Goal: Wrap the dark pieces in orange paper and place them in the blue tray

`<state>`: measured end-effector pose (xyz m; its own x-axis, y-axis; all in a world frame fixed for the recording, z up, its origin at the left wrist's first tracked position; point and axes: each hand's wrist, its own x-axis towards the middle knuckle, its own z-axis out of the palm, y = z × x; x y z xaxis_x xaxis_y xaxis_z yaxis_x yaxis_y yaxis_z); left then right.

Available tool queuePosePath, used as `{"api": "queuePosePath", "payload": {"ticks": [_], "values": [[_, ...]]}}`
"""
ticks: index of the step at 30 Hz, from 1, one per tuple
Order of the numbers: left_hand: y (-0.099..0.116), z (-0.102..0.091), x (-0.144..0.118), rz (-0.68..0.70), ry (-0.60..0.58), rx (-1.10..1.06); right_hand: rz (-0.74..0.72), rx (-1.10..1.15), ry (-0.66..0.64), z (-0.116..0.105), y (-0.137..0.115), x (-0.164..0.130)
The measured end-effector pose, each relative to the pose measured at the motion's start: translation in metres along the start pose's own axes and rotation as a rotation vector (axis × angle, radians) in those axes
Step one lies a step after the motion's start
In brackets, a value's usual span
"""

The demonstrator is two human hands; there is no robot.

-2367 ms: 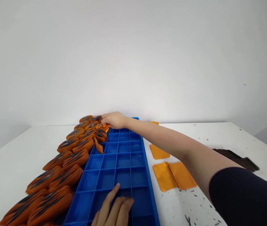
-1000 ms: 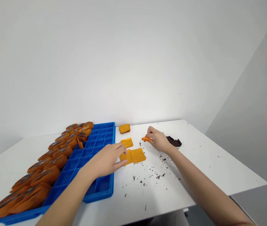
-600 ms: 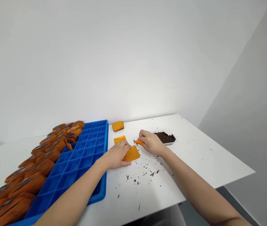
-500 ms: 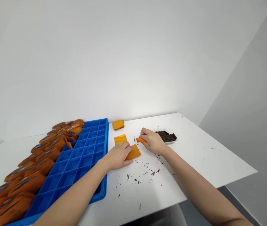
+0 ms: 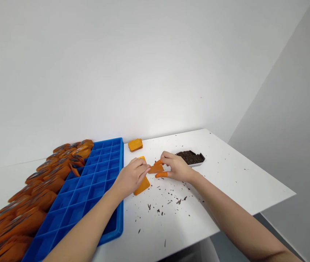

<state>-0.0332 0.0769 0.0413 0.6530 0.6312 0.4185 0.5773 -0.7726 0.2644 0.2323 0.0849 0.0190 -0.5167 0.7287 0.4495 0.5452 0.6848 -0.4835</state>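
Note:
My left hand (image 5: 130, 178) is closed, its thumb and fingertips pinching the left end of a small flat orange pouch (image 5: 155, 169) just over the table. Orange finger covers sit on the thumb and forefinger of my right hand (image 5: 177, 167). Those two fingers are spread apart around the pouch's right end; contact is hard to make out. Under my left hand lie more yellow-orange pouches (image 5: 142, 187), partly hidden by it. Behind my right hand a white tray (image 5: 198, 164) holds thin dark brown sticks (image 5: 190, 157).
A blue compartment tray (image 5: 120, 203) stands at left, with filled orange pouches (image 5: 36, 187) packed along its left side. A small stack of flat pouches (image 5: 135, 144) lies near the wall. Dark crumbs (image 5: 179, 201) are scattered over the white table (image 5: 226, 182).
My left hand has shifted left and raised the small pouch's end. My right hand has spread its thumb and forefinger at the other end. The view has moved slightly.

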Motion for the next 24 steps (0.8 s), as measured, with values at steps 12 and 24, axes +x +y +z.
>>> {"api": "queuePosePath", "payload": {"ticks": [12, 24], "values": [[0.019, -0.006, 0.003, -0.103, 0.032, -0.615, 0.067, 0.611, 0.069, 0.025, -0.016, 0.005], [0.008, 0.006, 0.0, -0.143, -0.02, -0.636, 0.066, 0.515, 0.064, 0.034, -0.002, 0.003]]}}
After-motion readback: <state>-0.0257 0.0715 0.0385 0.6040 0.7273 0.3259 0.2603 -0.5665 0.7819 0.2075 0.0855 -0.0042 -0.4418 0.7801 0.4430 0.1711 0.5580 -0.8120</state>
